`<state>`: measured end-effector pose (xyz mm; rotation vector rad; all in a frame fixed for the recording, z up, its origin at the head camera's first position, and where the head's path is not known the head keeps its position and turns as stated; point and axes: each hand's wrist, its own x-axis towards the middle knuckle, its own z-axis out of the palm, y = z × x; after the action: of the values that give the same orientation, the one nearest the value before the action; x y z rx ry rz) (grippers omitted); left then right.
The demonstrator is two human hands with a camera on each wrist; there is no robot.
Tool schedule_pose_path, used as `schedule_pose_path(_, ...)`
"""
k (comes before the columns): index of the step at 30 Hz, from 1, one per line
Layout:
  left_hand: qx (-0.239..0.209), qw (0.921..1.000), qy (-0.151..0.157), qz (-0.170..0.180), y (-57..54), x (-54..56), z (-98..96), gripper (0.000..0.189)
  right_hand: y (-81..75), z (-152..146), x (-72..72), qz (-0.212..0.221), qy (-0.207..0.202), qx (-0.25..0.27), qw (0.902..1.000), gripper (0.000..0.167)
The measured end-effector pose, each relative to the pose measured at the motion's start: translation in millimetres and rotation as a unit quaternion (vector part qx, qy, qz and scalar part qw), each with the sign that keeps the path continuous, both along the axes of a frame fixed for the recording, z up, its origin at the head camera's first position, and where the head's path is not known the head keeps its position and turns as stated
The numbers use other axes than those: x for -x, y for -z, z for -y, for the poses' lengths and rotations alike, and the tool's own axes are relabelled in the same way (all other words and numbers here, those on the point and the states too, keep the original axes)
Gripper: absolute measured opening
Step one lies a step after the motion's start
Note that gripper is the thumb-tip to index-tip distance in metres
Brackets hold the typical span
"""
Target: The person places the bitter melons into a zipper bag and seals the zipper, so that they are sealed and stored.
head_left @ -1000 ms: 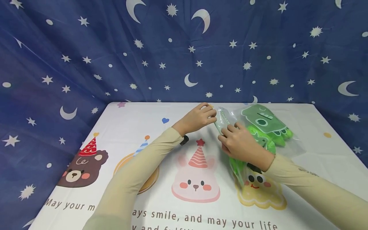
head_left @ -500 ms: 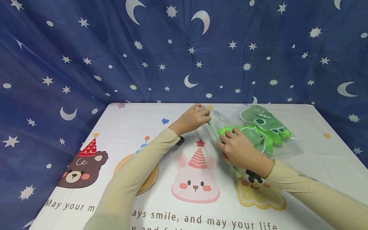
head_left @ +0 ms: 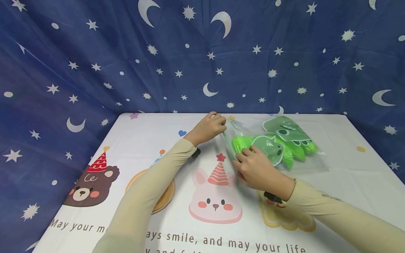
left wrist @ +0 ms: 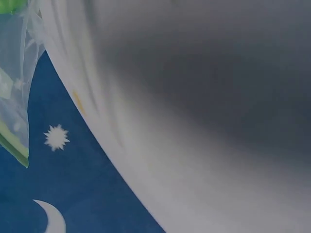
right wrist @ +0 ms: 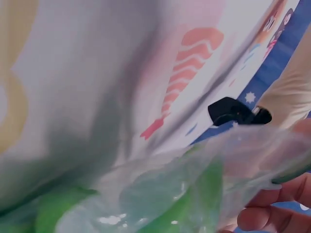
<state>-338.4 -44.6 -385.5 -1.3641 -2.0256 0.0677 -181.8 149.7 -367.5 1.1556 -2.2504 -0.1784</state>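
Note:
A clear plastic zip bag [head_left: 269, 149] with green dinosaur prints lies over the right half of the table, bright green contents [head_left: 242, 142] showing through it. The upper end of its green-edged mouth is pinched by my left hand [head_left: 207, 128], thumb hidden. Lower on that same edge, my right hand [head_left: 259, 170] grips the bag with curled fingers. The left wrist view catches only part of the bag [left wrist: 14, 92] and its green strip [left wrist: 13, 145]. In the right wrist view the crinkled plastic [right wrist: 146, 194] fills the bottom, with fingertips [right wrist: 272, 213] beside it.
A white tablecloth [head_left: 152, 130] printed with cartoon animals and lettering covers the table. Behind and to the left hangs a blue curtain [head_left: 177, 52] with stars and moons. Black wrist cameras sit under both wrists, the left one [right wrist: 233, 111] visible from the right wrist.
Both hands have shifted left, drawing the bag's mouth with them. The bag lies flatter, its front dinosaur print and green contents more exposed, and its lower corner has drawn up behind the right hand.

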Motion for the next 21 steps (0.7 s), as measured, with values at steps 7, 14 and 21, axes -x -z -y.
schedule_pose_path(7, 0.010, 0.9981, -0.051, 0.034, 5.2, 9.8, 6.0, 0.004, 5.8, 9.4, -7.6, 0.006, -0.009, 0.005, 0.9999, 0.016)
schedule_pose_path(14, 0.027, 0.9955, -0.079, 0.045, 5.5, 22.4, 5.8, 0.006, 17.1, 24.3, -4.0, 0.039, 0.007, 0.012, 0.9991, 0.014)
schedule_pose_path(21, 0.010, 0.9751, -0.162, 0.152, 4.6, 35.4, 10.2, 0.007, 20.4, 45.3, 8.4, 0.072, 0.028, 0.021, 0.9968, 0.019)
